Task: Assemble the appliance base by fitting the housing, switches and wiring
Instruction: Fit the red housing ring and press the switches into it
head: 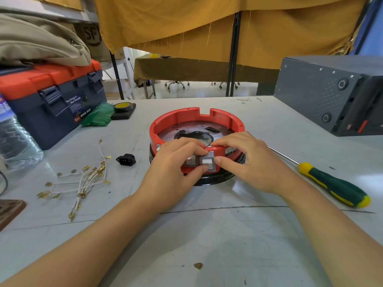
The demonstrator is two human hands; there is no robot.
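Switches (200, 164) sit in the red housing (184, 116) front wall mid-bench, left hand (174, 170) and right hand (246, 162) both pinching the right one: press square till flush, wires (83, 179) left of housing wait.

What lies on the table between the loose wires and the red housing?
A black power socket lies between the wires and the housing, seen in the head view.

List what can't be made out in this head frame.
- Left switch: mostly covered by left hand fingers; seating unclear.
- Right switch: edges hidden by both hands; right hand.
- Housing label: print too small.
- Water bottle: cut off by left edge.
- Wire terminals: too small to tell types.
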